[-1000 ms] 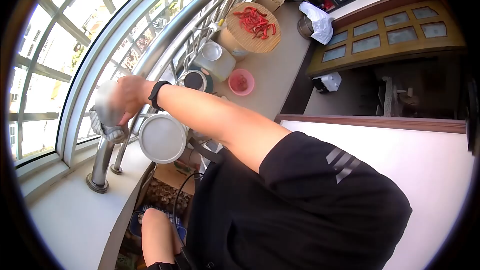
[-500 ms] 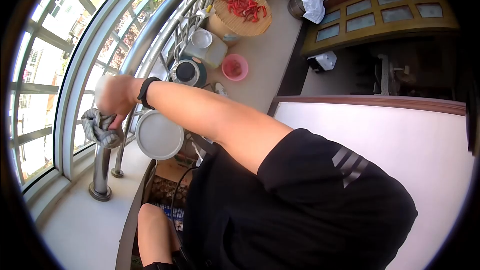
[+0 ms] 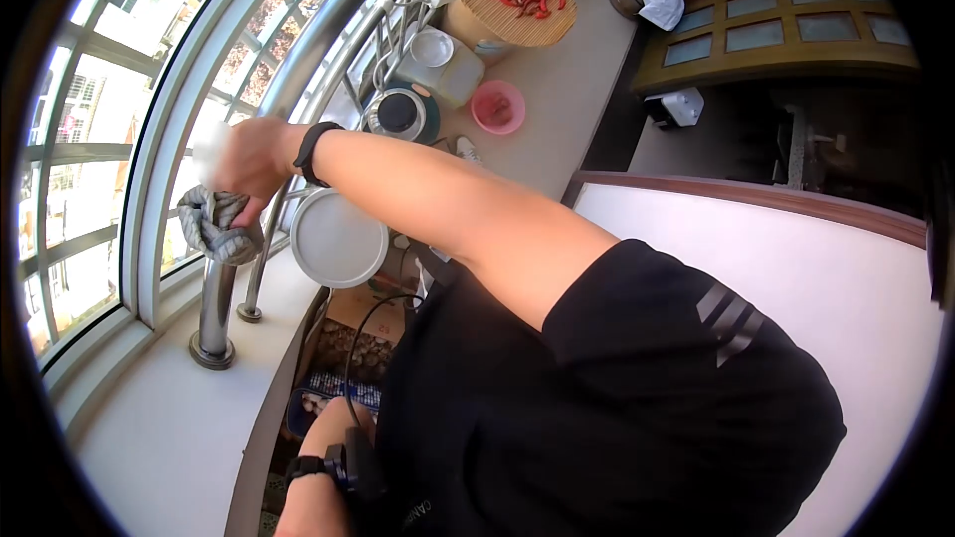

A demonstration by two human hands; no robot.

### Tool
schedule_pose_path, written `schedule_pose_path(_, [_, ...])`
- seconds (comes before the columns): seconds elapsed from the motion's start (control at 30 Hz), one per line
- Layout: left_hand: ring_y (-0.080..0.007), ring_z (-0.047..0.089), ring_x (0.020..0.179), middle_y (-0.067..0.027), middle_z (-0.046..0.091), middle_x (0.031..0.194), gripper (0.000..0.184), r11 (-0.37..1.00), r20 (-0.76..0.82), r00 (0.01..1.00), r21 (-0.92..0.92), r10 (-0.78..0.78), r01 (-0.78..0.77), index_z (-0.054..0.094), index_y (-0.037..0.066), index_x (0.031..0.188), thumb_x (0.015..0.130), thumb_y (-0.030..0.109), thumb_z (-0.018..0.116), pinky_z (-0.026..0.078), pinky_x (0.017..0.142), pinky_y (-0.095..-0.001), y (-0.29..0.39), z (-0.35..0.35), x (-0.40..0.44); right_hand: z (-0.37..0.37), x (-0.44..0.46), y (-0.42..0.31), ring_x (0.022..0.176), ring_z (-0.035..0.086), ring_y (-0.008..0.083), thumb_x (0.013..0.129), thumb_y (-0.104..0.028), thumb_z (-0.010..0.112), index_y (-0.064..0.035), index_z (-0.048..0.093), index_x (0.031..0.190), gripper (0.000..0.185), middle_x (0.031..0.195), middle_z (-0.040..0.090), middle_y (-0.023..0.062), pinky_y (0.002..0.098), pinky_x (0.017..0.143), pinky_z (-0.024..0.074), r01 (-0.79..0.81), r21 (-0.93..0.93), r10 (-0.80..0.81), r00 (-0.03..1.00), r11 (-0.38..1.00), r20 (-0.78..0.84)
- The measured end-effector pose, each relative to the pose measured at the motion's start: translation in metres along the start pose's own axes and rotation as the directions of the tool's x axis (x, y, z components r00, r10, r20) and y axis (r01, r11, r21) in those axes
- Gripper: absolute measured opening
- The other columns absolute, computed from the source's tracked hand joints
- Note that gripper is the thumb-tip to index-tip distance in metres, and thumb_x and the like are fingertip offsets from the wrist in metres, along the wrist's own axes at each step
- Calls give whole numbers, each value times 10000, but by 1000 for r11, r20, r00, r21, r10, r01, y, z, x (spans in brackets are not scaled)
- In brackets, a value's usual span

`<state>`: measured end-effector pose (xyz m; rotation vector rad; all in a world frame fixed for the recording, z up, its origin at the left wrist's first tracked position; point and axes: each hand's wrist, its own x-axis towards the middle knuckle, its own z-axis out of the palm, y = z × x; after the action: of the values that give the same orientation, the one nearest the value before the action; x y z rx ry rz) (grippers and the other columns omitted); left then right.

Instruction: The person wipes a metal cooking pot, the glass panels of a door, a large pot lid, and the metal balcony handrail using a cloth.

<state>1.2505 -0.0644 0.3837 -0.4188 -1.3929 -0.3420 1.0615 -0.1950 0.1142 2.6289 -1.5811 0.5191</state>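
My right hand [image 3: 251,157] reaches out to the metal railing, a black band on its wrist. Its fingers are closed on a grey striped cloth [image 3: 214,227], bunched up and pressed against the top of the upright railing post [image 3: 215,308]. A pale blur covers part of this hand. At the bottom edge, my left forearm with a black wristband [image 3: 304,467] hangs beside my body. What lies past that band, seemingly my left hand [image 3: 313,515], is cut off by the frame, and its fingers are hidden.
Barred windows [image 3: 95,129] run along the left. By the railing stand a round grey lid [image 3: 339,239], a dark-topped container [image 3: 400,111], a pink basin [image 3: 497,107] and a woven tray [image 3: 482,15] of red chillies. Below are boxes [image 3: 353,313] and a black cable [image 3: 353,358].
The view has shifted, so the scene sits further right and higher. My right hand keeps the cloth at the railing post. More of my left forearm and its wristband shows at the bottom.
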Motion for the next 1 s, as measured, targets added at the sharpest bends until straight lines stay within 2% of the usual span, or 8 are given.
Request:
schedule_pose_path(0.1, [-386,596,1131,-249,608,1260,375,932,61,960,265,-272,247,604,30,1274,1011,271,484,463,925,-455,-29,-30,-49,-13,4,5,703,685,289,803,-746,564,-68,620,770,680,696,673,87,372,704,538,18,53,-15,999,998,-48])
schedule_pose_path(0.17, [-394,594,1131,-252,603,1267,372,680,160,755,577,-636,452,600,30,1280,1018,263,476,462,924,-460,-52,-50,-99,0,-1,2,686,677,296,799,-716,586,-76,623,749,643,687,663,71,378,683,537,29,93,-22,997,995,-75])
schedule_pose_path(0.3, [-410,590,1131,-258,592,1282,366,326,271,326,937,-906,127,593,30,1293,1032,249,459,459,921,-470,-93,-86,-209,-1,3,5,644,670,309,824,-666,583,-82,634,718,596,661,654,87,390,631,541,88,99,-68,980,991,-187])
schedule_pose_path(0.4, [-395,645,1028,-174,672,1183,445,-23,-131,350,955,-927,297,601,101,1308,1033,352,356,492,849,-468,-90,-85,-259,4,-2,1,623,678,300,870,-608,553,-84,622,708,553,632,653,96,401,587,543,87,105,-63,976,991,-210])
schedule_pose_path(0.47, [-392,644,1034,-190,665,1188,463,-206,-271,200,933,-942,295,596,83,1304,1028,344,332,500,841,-467,-93,-72,-250,10,-3,2,623,688,293,895,-597,523,-65,603,694,574,609,653,101,397,602,545,112,46,-95,955,993,-281])
schedule_pose_path(0.7, [-430,648,1012,-227,680,1145,549,-196,-287,267,926,-920,323,605,27,1297,1025,392,298,495,831,-489,-84,-82,-266,19,-10,-7,688,643,239,899,-599,515,-57,620,759,569,673,641,57,335,714,496,37,171,31,925,985,-378])
schedule_pose_path(0.87, [-412,565,1197,-275,556,1340,512,-29,-158,414,954,-896,299,484,-73,1378,1043,289,344,433,1011,-457,-74,-47,-269,23,-40,-46,1139,555,253,904,-243,573,-39,607,1162,330,1129,621,101,378,1110,377,-247,145,285,777,958,-561])
schedule_pose_path(1.0, [-390,476,1314,-266,485,1427,479,-52,-175,394,952,-902,302,434,-70,1423,1045,215,358,370,1093,-433,-78,-12,-266,22,-50,-37,1192,547,246,902,-202,562,-49,594,1198,335,1191,616,104,374,1114,378,-192,219,286,759,957,-585])
